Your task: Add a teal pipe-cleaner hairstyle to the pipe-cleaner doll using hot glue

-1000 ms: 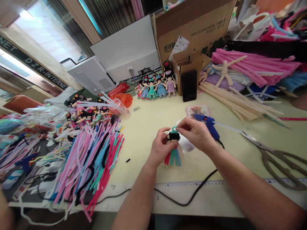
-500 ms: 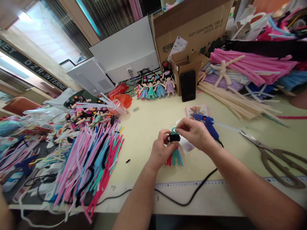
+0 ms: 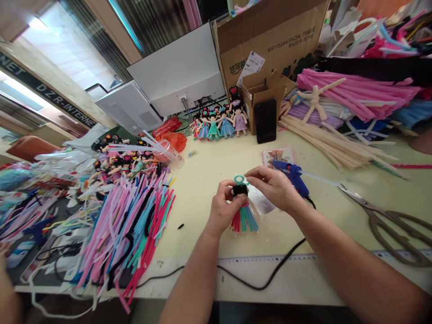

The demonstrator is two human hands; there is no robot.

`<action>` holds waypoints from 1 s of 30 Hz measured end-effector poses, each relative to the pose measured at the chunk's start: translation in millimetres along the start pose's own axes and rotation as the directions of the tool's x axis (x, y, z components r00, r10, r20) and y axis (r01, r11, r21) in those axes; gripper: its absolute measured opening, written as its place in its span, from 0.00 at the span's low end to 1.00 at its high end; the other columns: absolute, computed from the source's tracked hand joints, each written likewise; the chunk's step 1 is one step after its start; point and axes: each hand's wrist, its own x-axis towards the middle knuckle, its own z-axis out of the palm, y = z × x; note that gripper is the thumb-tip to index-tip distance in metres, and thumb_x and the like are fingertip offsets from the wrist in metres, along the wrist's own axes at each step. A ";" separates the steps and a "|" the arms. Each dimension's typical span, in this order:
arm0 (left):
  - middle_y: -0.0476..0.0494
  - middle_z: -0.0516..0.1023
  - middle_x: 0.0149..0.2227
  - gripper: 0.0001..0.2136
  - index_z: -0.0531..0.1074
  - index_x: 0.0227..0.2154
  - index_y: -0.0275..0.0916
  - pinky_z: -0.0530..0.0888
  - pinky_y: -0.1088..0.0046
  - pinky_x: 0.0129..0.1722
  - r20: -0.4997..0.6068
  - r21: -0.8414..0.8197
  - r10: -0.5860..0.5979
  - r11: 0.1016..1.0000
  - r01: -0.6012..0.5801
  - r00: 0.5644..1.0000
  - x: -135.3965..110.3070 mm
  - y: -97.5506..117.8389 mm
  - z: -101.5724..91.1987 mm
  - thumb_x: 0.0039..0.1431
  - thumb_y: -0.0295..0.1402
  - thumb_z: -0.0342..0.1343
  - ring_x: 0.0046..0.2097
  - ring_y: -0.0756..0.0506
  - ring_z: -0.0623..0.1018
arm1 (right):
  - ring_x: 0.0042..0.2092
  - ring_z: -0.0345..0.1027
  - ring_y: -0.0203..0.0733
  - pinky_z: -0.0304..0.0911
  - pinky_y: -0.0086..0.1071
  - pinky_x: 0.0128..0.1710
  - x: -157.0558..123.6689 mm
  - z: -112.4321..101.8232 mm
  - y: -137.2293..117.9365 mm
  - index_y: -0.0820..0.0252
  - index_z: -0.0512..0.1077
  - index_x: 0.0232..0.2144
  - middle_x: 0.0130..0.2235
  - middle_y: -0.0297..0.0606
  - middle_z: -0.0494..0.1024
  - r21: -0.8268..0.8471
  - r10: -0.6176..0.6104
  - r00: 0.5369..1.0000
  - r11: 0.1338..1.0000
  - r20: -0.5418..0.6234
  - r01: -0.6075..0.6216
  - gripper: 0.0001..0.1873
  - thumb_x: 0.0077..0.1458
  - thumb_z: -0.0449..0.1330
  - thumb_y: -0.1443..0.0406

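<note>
A small pipe-cleaner doll (image 3: 243, 215) with black hair, a teal loop on top and a red and teal skirt is held above the pale yellow table (image 3: 209, 175). My left hand (image 3: 225, 208) is closed round the doll's body, thumb near its head. My right hand (image 3: 274, 186) pinches the teal loop at the top of the head. A blue glue gun (image 3: 294, 175) lies just behind my right hand, its black cable (image 3: 270, 279) running toward the table's front edge.
A heap of coloured pipe cleaners (image 3: 128, 225) covers the left side. Finished dolls (image 3: 218, 123) stand at the back by a black phone (image 3: 265, 120) and cardboard boxes (image 3: 270, 40). Large scissors (image 3: 388, 220) and beige stems (image 3: 337, 144) lie right. A ruler (image 3: 270, 258) lines the front edge.
Both hands shifted slightly left with the doll. The teal loop now stands clear above the head, and my right fingers have moved to its right side.
</note>
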 end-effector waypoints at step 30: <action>0.52 0.74 0.31 0.18 0.62 0.42 0.43 0.75 0.73 0.34 -0.038 -0.006 0.002 1.000 -0.003 0.999 0.2 1.6 -5.3 0.52 0.37 0.61 0.31 0.51 0.75 | 0.37 0.71 0.40 0.66 0.34 0.37 -5.1 9.4 -0.1 0.55 0.75 0.38 0.37 0.37 0.78 -0.111 -0.100 0.984 0.987 0.147 0.117 0.09 0.53 0.59 0.66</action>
